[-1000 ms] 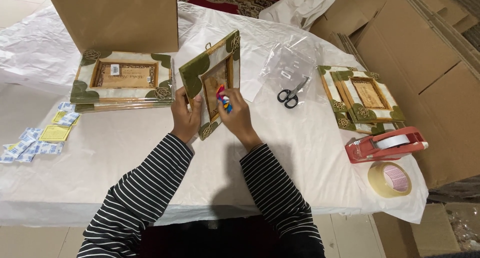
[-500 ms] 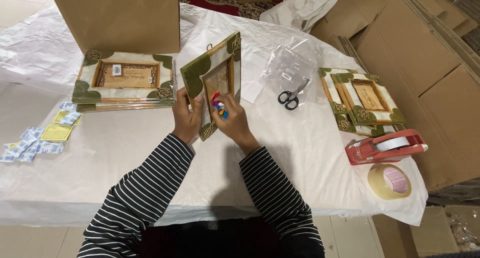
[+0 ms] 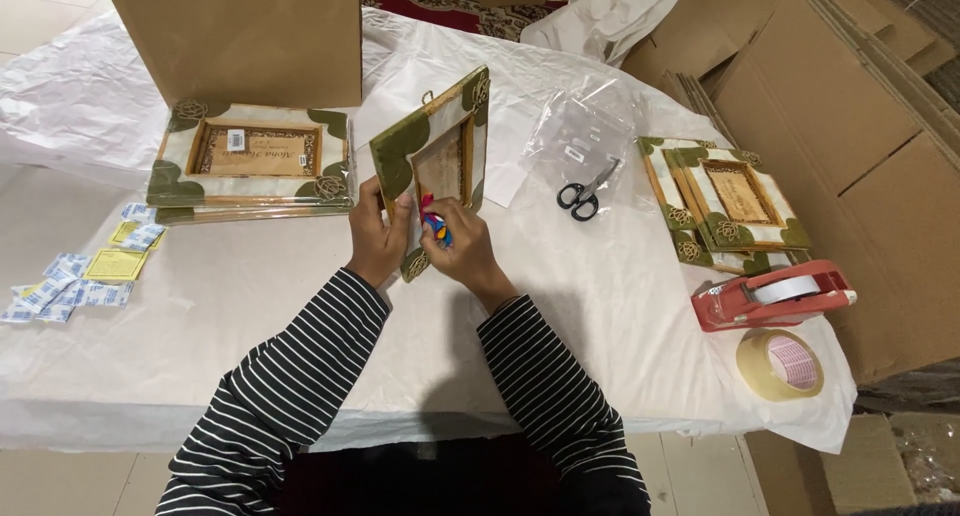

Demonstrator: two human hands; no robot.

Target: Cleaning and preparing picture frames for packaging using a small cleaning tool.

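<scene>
Mid-step on the frame work, by the look of it. Nearest in, two striped black-and-white sleeves (image 3: 300,376) coming up from 6 o'clock. Left hand (image 3: 378,238) wrapped around the lower left edge of a green-and-cream decorative picture frame with gold rosette corners (image 3: 432,161), propping it up tilted on the white plastic-covered table (image 3: 300,296). Right hand (image 3: 462,246) pinched tight on a small red-and-blue object (image 3: 432,224), pressed right against the frame's bottom edge; too small to tell what kind of tool or tag. Best guess: fixing or marking something on that lower rail, so steady support from the left and fine fingertip control from the right called for next.

Out at 9 o'clock, a scatter of small blue-and-white sachets and yellow slips (image 3: 85,276). At 3 to 4 o'clock, a red tape dispenser (image 3: 770,294) and, just beside it, a loose roll of tan tape (image 3: 782,364). Further back at 10 o'clock, a stack of matching frames lying flat (image 3: 250,161); at 2 o'clock another stack of frames (image 3: 725,201), with black-handled scissors (image 3: 582,194) on clear plastic bags (image 3: 585,131) around 1 o'clock. Farthest, a brown cardboard box (image 3: 240,36) at 11 o'clock and flattened cardboard sheets (image 3: 850,106) off right.
</scene>
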